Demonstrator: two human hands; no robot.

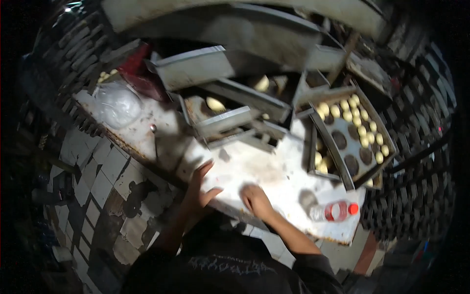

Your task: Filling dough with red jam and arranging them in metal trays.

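My left hand is over the near edge of the white worktable, its thumb and fingers spread apart with nothing between them. To its right, my right hand rests low at the tabletop with its fingers curled in; whether anything lies inside them is hidden. Beyond both hands stand tilted metal trays, one with a pale yellow dough ball in it. Another pale ball sits farther back. Neither hand touches the trays.
At the right, a metal tray holds several pale balls beside dark round spots. A clear bottle with a red cap lies near the front right edge. A clear plastic bag and a dark red bag-like thing are at the far left.
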